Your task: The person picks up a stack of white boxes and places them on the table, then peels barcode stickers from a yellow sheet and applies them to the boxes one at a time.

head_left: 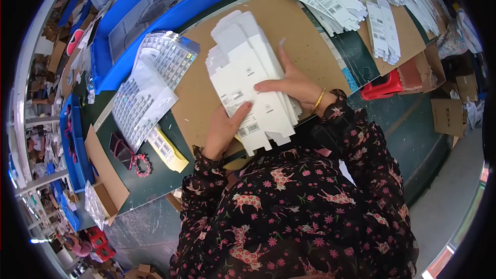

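A stack of flat, unfolded white cartons [240, 75] is held between my two hands above a brown cardboard sheet [315, 54]. The cartons carry small black print and barcodes, and their flaps stick out at both ends. My left hand [226, 126] grips the lower left edge, its thumb on top and its other fingers hidden beneath. On the right side, my right hand [297, 85] is closed round the stack, thumb lying across the front carton and a finger stretched along the edge.
Sheets of small labels [137, 93] in clear plastic lie left, beside a yellow-white packet [168, 150] and a pink beaded bracelet [142, 165]. A large blue tray [194, 8] stands far left. More flat cartons [330, 0] are piled far right, above a red stool [382, 88].
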Demonstrator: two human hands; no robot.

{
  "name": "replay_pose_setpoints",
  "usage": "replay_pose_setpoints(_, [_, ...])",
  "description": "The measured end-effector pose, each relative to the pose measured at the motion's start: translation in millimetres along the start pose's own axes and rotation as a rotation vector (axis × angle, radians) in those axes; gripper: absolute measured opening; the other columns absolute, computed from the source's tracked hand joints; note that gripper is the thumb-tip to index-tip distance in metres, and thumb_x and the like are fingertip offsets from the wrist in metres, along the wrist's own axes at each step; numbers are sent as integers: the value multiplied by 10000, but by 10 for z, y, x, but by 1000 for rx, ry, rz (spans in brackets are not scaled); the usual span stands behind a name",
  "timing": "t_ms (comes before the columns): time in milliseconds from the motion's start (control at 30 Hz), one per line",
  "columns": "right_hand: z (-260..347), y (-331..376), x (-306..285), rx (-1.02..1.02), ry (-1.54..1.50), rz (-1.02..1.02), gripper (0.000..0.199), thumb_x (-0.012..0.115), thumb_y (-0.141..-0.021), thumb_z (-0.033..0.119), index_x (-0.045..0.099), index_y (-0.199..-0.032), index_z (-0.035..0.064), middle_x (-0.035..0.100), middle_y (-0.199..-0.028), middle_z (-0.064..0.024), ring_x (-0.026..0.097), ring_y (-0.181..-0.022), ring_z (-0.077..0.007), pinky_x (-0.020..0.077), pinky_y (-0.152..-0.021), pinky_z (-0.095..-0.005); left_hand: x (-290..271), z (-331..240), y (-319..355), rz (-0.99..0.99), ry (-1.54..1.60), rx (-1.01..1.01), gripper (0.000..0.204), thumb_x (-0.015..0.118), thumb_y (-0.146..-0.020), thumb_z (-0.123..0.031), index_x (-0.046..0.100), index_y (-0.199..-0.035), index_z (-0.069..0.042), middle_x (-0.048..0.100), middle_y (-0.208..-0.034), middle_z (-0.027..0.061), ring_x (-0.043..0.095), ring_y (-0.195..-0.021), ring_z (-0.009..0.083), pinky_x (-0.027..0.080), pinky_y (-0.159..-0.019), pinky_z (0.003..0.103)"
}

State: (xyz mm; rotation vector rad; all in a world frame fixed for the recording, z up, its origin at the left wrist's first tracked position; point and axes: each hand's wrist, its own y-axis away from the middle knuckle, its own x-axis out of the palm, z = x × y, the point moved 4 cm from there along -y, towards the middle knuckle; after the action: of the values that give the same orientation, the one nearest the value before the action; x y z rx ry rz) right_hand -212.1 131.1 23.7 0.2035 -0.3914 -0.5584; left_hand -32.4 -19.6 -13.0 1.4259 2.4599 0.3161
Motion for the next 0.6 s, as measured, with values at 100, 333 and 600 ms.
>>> replay_pose_setpoints(100, [-8,331,-252,18,-160,-112,1351,877,-803,159,-175,-1636,7,337,-1622,-275,449,-1451,-329,418,-1171,-432,299,-103,-72,139,-274,108,462,715,-1003,-306,668,-1306,40,774,-1109,159,718,-998,219,561,-871,340])
replay_pose_setpoints(333, [-267,412,-416,-306,-39,-143,1477,942,-746,171,-243,-1611,3,363,-1621,-225,387,-1473,-265,352,-1204,-370,506,-67,-11,118,-339,253,463,558,-1082,-285,609,-1350,89,718,-1230,193,683,-1040,235,537,-892,352])
replay_pose_setpoints(600, [-66,1140,-883,-581,-160,-311,1488,953,-704,111,-211,-1625,11,382,-1607,-253,418,-1457,-264,404,-1171,-401,900,-649,-38,340,-413,365,458,513,-1096,-233,567,-1384,119,684,-1298,221,662,-1130,260,513,-979,377])
